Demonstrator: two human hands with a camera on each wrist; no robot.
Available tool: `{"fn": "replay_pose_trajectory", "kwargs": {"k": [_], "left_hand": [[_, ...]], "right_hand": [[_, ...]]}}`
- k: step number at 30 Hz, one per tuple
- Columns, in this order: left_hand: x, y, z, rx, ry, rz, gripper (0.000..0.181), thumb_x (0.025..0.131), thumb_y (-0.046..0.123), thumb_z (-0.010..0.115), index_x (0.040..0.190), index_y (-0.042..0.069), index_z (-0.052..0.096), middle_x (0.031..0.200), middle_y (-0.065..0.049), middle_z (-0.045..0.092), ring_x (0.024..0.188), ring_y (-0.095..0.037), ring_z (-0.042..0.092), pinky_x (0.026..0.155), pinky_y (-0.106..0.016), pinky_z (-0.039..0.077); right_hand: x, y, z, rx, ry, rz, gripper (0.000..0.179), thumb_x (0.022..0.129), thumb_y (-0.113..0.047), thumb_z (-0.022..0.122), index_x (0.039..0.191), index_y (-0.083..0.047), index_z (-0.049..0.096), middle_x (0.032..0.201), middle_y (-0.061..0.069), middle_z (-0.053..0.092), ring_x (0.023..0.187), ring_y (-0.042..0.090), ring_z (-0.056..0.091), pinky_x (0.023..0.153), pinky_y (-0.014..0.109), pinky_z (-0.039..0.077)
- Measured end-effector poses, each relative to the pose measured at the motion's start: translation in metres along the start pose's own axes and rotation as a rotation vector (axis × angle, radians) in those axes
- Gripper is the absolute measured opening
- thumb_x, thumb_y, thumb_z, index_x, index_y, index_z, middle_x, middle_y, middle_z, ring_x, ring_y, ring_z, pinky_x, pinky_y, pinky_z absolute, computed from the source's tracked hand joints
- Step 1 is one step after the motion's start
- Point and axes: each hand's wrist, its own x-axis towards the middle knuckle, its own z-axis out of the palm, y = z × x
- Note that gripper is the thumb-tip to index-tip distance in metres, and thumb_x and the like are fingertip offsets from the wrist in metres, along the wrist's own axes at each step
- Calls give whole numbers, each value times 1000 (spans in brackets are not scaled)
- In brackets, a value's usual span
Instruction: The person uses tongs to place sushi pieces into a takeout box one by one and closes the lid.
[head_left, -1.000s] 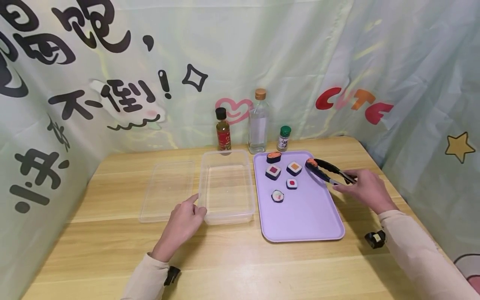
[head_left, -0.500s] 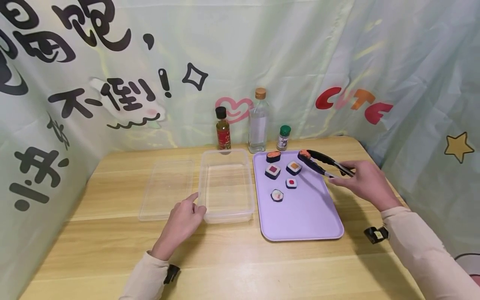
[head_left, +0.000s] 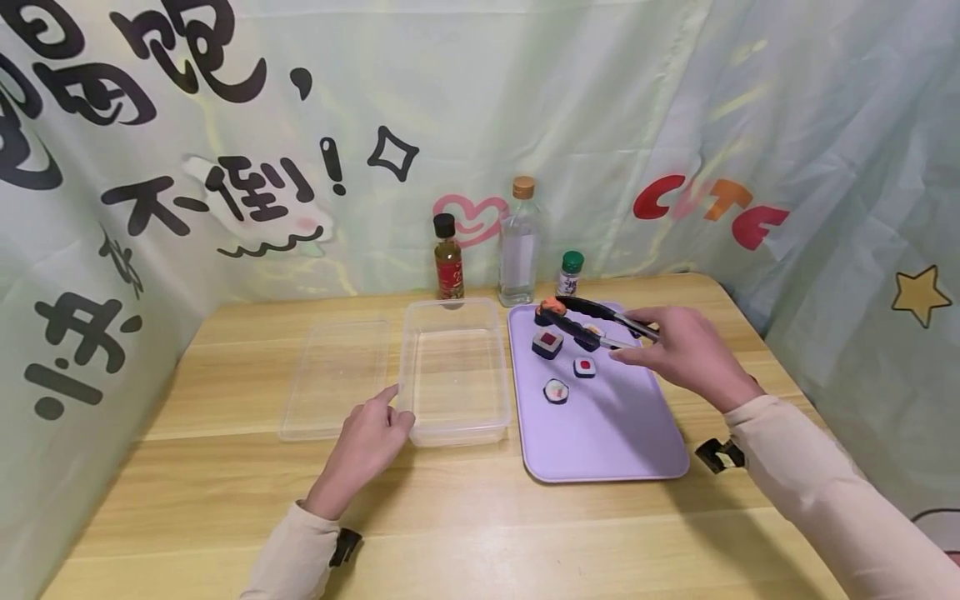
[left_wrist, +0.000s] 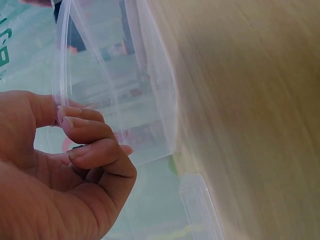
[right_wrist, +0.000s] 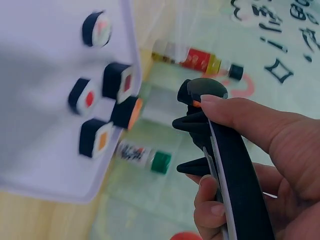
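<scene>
Left hand (head_left: 371, 437) on the clear box (head_left: 457, 437), black tongs (right_wrist: 237, 175) gripped in the right hand (head_left: 686, 346).
Left of centre, fingers and thumb pinch the rim; just right of centre, the tongs are clamped on an orange-topped sushi (head_left: 553, 305) over the purple tray's (head_left: 600, 442) top-left corner.

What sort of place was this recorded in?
Probably a staged indoor tabletop set rather than a working kitchen: a printed fabric backdrop hangs behind the wooden table, where sushi-like pieces sit on a purple tray beside a clear container.
</scene>
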Motion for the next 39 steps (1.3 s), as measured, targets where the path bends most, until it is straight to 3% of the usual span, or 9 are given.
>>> {"fn": "replay_pose_trajectory", "kwargs": {"k": [4, 9, 12, 16, 19, 21, 26, 33, 39], "left_hand": [[0, 0, 0, 0, 0, -2, 59, 95, 19, 47, 148, -7, 44, 51, 7, 30, 45, -9, 20, 41, -22, 19], [1, 1, 1, 5, 7, 7, 58, 95, 17, 48, 148, -8, 44, 50, 7, 30, 45, -9, 21, 41, -22, 20], [1, 2, 1, 7, 13, 16, 57, 95, 15, 48, 147, -9, 45, 50, 7, 30, 44, -9, 21, 42, -23, 20], [1, 2, 2, 16, 20, 17, 58, 94, 15, 49, 146, -10, 45, 51, 7, 32, 45, -9, 23, 43, -23, 21], [2, 3, 2, 22, 22, 14, 58, 94, 15, 50, 146, -9, 45, 52, 6, 33, 45, -9, 25, 43, -23, 21], [2, 3, 2, 21, 24, 11, 58, 94, 15, 50, 147, -9, 45, 52, 6, 34, 45, -9, 25, 43, -23, 22], [2, 2, 2, 20, 28, 5, 58, 95, 15, 51, 148, -7, 45, 53, 6, 37, 45, -9, 27, 42, -24, 23], [2, 2, 3, 25, 26, 9, 58, 94, 14, 51, 147, -9, 44, 53, 5, 39, 45, -9, 28, 42, -24, 24], [2, 2, 3, 38, 33, 7, 57, 94, 14, 51, 146, -9, 45, 54, 4, 41, 45, -10, 29, 43, -25, 25]], "right_hand": [[6, -18, 1, 1, -29, -41, 67, 79, -27, 86, 133, 5, 63, 48, -2, 33, 45, 14, 25, 52, 33, 30], [15, -38, 3, 3, -53, -102, 64, 80, -25, 86, 133, 4, 64, 46, -3, 32, 43, 12, 26, 50, 31, 33], [23, -48, 6, -1, -68, -139, 61, 80, -23, 86, 132, 2, 65, 49, 0, 42, 43, 12, 29, 50, 32, 32], [33, -62, 13, -19, -89, -164, 60, 80, -24, 86, 130, 2, 67, 82, 13, 70, 49, 13, 44, 56, 34, 41], [41, -71, 18, -35, -100, -167, 58, 79, -25, 87, 127, 3, 68, 112, 18, 72, 61, 15, 57, 66, 35, 49], [47, -78, 21, -41, -108, -174, 57, 79, -25, 87, 126, 2, 69, 112, 16, 72, 65, 14, 59, 68, 35, 50], [60, -95, 30, -38, -151, -202, 59, 80, -25, 86, 129, 2, 68, 83, 9, 69, 52, 14, 45, 62, 35, 43], [72, -112, 47, -50, -192, -246, 52, 80, -24, 86, 125, -3, 72, 115, 10, 72, 73, 16, 64, 77, 39, 53], [82, -123, 62, -78, -242, -255, 37, 81, -24, 86, 112, -6, 76, 77, 0, 53, 60, 14, 42, 57, 31, 37]]}}
